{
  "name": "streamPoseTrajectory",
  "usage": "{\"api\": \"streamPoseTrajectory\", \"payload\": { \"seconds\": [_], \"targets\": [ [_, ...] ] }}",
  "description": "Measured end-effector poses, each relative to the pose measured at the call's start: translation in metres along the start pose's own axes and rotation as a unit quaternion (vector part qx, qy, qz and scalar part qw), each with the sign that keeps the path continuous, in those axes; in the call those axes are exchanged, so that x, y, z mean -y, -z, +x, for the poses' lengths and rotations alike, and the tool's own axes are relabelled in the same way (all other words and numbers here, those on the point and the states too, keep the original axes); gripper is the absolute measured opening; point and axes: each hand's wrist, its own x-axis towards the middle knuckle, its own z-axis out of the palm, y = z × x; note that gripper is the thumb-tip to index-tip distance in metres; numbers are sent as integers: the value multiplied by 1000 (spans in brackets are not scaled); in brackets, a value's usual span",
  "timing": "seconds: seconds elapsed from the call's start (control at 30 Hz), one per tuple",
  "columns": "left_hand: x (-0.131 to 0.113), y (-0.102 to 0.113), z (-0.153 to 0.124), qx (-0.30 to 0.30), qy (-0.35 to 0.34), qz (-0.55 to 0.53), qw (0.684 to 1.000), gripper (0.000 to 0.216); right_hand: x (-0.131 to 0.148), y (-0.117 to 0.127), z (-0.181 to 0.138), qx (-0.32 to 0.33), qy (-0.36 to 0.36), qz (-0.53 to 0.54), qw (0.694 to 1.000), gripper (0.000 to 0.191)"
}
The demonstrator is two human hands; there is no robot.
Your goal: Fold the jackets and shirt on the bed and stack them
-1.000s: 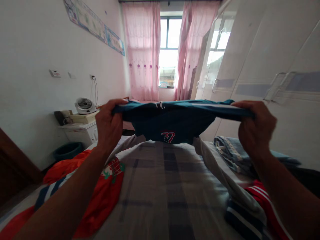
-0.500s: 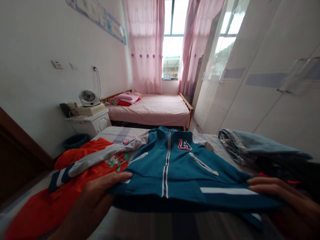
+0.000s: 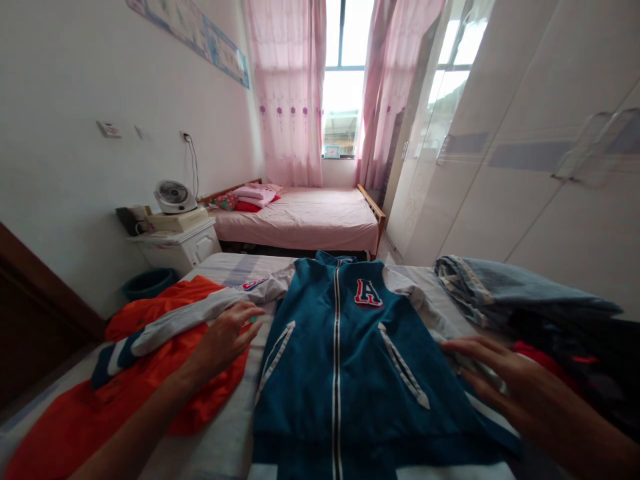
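Note:
A teal zip jacket (image 3: pixel 345 360) with grey sleeves and a red letter A on the chest lies flat and face up on the near bed (image 3: pixel 225 440). My left hand (image 3: pixel 225 340) rests open on its grey left sleeve (image 3: pixel 200 313), which is spread over an orange garment (image 3: pixel 115 393). My right hand (image 3: pixel 505 380) hovers open, fingers stretched out, over the jacket's right sleeve at the right edge of the body.
Folded jeans (image 3: pixel 505 290) and dark and red clothes (image 3: pixel 575 367) are piled at the right. Wardrobe doors (image 3: pixel 540 167) fill the right side. A nightstand (image 3: pixel 175 247) with a small fan (image 3: pixel 173 197), a teal bin (image 3: pixel 147 283) and a pink bed (image 3: pixel 305 223) stand beyond.
The jacket, held up stretched between both hands, has been laid flat on the bed. Both hands have let go of its hem and moved out to the sleeves.

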Motion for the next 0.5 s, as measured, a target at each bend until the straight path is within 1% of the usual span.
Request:
{"api": "streamPoseTrajectory", "payload": {
  "seconds": [0.07, 0.13, 0.2, 0.27, 0.33, 0.37, 0.43, 0.5],
  "targets": [
    [18, -9, 30, -30, 44, 80, 995, 35, 10, -10, 30, 48, 5, 6, 999, 32],
    [34, -19, 49, -45, 102, 125, 986, 39, 10, -34, 49, 65, -1, -1, 998, 34],
    [46, -26, 59, -51, 150, 154, 975, 40, 1, -65, 55, 61, -28, -32, 997, 37],
    [55, -27, 64, -47, 170, 164, 970, 34, -13, -94, 52, 55, -68, -79, 993, 40],
    [62, -20, 69, -48, 167, 166, 971, 26, -26, -115, 45, 53, -87, -120, 988, 40],
    [66, -13, 71, -58, 164, 167, 971, 26, -30, -122, 41, 49, -85, -133, 986, 40],
    [73, 5, 77, -97, 172, 174, 965, 32, -35, -128, 37, 41, -71, -146, 986, 40],
    [78, 21, 82, -136, 189, 183, 955, 37, -34, -127, 35, 29, -61, -148, 987, 39]
  ]
}}
